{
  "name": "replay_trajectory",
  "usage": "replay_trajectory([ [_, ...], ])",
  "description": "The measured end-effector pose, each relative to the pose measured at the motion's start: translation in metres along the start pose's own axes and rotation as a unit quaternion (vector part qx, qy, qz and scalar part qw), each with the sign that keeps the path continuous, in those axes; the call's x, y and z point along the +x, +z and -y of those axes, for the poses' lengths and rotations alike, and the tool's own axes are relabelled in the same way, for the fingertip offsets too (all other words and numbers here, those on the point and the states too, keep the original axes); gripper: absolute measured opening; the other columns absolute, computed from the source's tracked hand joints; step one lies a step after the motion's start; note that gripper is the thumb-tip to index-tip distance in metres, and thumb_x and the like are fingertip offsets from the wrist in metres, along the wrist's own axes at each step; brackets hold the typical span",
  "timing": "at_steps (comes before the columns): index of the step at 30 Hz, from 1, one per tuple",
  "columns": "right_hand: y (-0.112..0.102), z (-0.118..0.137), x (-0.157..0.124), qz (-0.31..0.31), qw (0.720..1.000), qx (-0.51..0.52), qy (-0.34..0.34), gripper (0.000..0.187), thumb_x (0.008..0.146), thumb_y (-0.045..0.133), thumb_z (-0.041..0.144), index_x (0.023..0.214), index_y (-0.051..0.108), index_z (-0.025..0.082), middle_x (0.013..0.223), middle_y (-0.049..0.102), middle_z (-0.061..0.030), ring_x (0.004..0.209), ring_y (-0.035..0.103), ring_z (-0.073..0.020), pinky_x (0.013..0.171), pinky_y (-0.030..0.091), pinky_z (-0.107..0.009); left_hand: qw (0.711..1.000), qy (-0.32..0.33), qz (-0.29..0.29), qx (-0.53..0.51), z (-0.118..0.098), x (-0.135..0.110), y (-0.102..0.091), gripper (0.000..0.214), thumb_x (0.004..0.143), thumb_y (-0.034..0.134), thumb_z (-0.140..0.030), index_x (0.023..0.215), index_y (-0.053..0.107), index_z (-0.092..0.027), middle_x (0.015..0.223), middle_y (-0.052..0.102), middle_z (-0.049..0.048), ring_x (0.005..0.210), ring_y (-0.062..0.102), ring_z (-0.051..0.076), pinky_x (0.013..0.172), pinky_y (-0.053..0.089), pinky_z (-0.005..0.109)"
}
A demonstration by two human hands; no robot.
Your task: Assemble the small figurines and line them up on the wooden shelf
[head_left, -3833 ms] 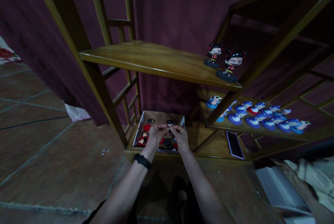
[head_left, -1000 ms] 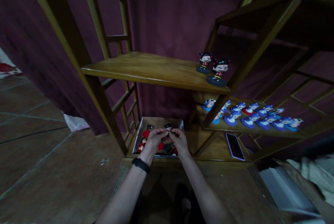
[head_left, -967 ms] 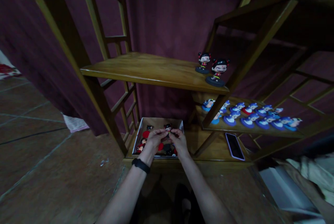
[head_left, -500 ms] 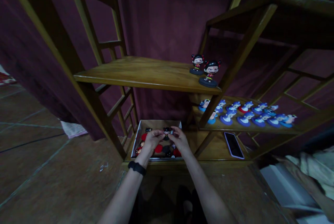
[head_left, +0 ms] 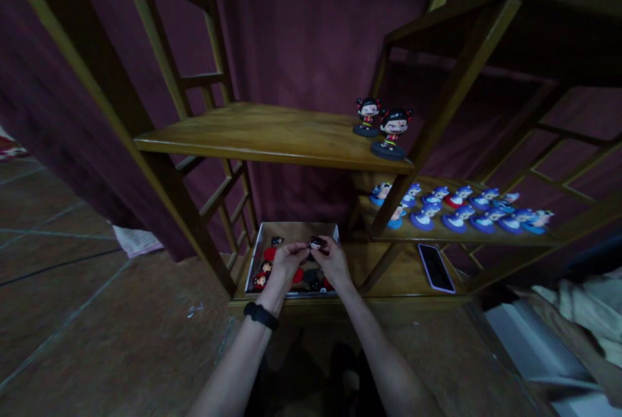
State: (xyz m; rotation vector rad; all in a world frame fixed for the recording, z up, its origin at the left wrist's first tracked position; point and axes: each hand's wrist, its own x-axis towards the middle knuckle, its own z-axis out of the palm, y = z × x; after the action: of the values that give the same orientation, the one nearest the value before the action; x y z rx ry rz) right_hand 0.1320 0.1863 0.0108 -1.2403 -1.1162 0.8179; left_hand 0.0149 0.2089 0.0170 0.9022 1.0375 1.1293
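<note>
Between my left hand (head_left: 290, 258) and my right hand (head_left: 334, 261) is a small black-haired figurine (head_left: 315, 244), pinched by the fingers of both. Its lower part is partly covered by my fingers. Both hands are over a shallow cardboard box (head_left: 256, 250), which holds several more figurines (head_left: 260, 280) and round red and black pieces. Two figurines of the same black-haired kind stand upright on dark round bases on the wooden shelf above: a rear one (head_left: 368, 116) and a front one (head_left: 391, 134), close together at its right end.
Several blue-and-white figurines (head_left: 457, 217) stand in rows on the lower right shelf. A phone (head_left: 436, 268) lies on the bottom board. Wooden posts (head_left: 440, 96) rise between the shelves. At the lower right, a person's arm (head_left: 571, 333) is beside a pale box (head_left: 534, 342).
The figurine has tilted and shifted slightly right between my hands, its head now nearer my right fingers. The view has moved a little; the shelved figurines stay put.
</note>
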Motion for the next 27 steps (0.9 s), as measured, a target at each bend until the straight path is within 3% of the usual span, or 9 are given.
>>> replay_trajectory([
  [4, 0.003, -0.001, -0.003, -0.018, 0.999, -0.028, -0.018, 0.029, 0.067, 0.06, 0.024, 0.096, 0.06, 0.025, 0.086, 0.067, 0.0007, 0.076, 0.062, -0.0163, 0.072, 0.048, -0.029, 1.0, 0.006, -0.016, -0.009, 0.002, -0.001, 0.004, 0.026, 0.047, 0.075, -0.028, 0.065, 0.065, -0.012, 0.058, 0.061, 0.0004, 0.052, 0.052, 0.009, 0.054, 0.041, 0.022],
  [7, 0.002, -0.001, -0.002, 0.001, 1.0, -0.018, -0.022, 0.031, 0.068, 0.059, 0.024, 0.099, 0.059, 0.023, 0.088, 0.067, -0.0003, 0.077, 0.062, -0.0159, 0.073, 0.048, -0.029, 1.0, 0.0, -0.014, -0.012, 0.001, -0.001, 0.004, 0.028, 0.046, 0.076, -0.029, 0.065, 0.065, -0.012, 0.058, 0.061, 0.0015, 0.052, 0.052, 0.009, 0.053, 0.04, 0.022],
  [11, -0.002, -0.002, 0.0, 0.014, 1.0, 0.022, -0.006, 0.044, 0.065, 0.059, 0.021, 0.109, 0.055, 0.022, 0.097, 0.065, -0.0021, 0.084, 0.06, -0.0158, 0.079, 0.046, -0.03, 1.0, -0.001, -0.014, -0.027, -0.001, 0.0, 0.0, 0.029, 0.045, 0.076, -0.028, 0.066, 0.065, -0.012, 0.061, 0.062, 0.0017, 0.055, 0.053, 0.01, 0.055, 0.041, 0.023],
  [15, -0.006, -0.002, 0.0, -0.025, 0.997, 0.062, 0.042, 0.043, 0.061, 0.061, 0.021, 0.104, 0.059, 0.021, 0.099, 0.064, -0.0033, 0.091, 0.057, -0.0172, 0.083, 0.044, -0.031, 0.998, -0.001, -0.008, -0.055, -0.007, -0.002, -0.002, 0.028, 0.045, 0.077, -0.026, 0.067, 0.064, -0.013, 0.065, 0.064, 0.0025, 0.057, 0.055, 0.011, 0.056, 0.042, 0.023],
  [20, -0.007, 0.005, -0.003, 0.028, 0.975, 0.166, 0.146, 0.032, 0.058, 0.066, 0.031, 0.087, 0.064, 0.017, 0.087, 0.066, -0.0035, 0.082, 0.06, -0.0193, 0.069, 0.049, -0.031, 0.997, -0.021, 0.019, -0.068, -0.009, -0.004, -0.001, 0.027, 0.05, 0.076, -0.021, 0.073, 0.065, -0.012, 0.068, 0.064, 0.0031, 0.057, 0.055, 0.01, 0.054, 0.043, 0.022],
  [27, -0.005, 0.014, -0.006, 0.03, 0.968, 0.199, 0.15, 0.035, 0.054, 0.069, 0.026, 0.088, 0.064, 0.017, 0.084, 0.066, -0.0021, 0.074, 0.059, -0.016, 0.063, 0.048, -0.027, 0.99, -0.05, 0.06, -0.119, -0.007, -0.006, -0.005, 0.028, 0.055, 0.073, -0.01, 0.082, 0.064, -0.011, 0.078, 0.067, 0.0063, 0.068, 0.062, 0.014, 0.064, 0.049, 0.025],
])
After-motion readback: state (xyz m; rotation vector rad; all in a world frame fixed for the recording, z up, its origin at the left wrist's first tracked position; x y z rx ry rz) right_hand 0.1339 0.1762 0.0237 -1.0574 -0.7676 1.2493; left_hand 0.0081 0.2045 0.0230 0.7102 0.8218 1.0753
